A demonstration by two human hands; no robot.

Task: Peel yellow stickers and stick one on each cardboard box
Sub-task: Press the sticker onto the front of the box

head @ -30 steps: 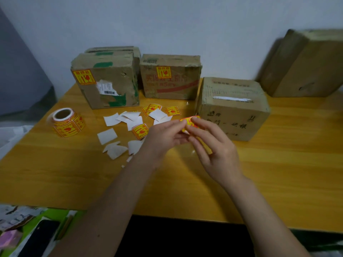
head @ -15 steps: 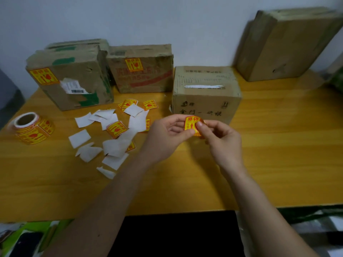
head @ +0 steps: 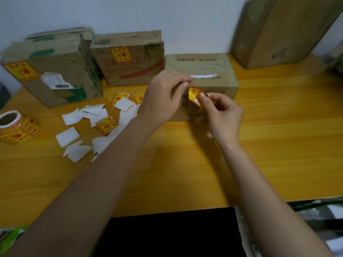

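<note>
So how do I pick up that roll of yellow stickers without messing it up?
The sticker roll lies on its side at the table's left edge, its open cardboard core facing up. Come from above: probably one finger down the core, thumb on the outer yellow wall. Gripping there pinches the stiff ring, not the loose sticker tail on its right.

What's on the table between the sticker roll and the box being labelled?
Head view: scattered white backing papers and loose yellow stickers lie between the sticker roll and the box; the left forearm crosses there too.
</note>
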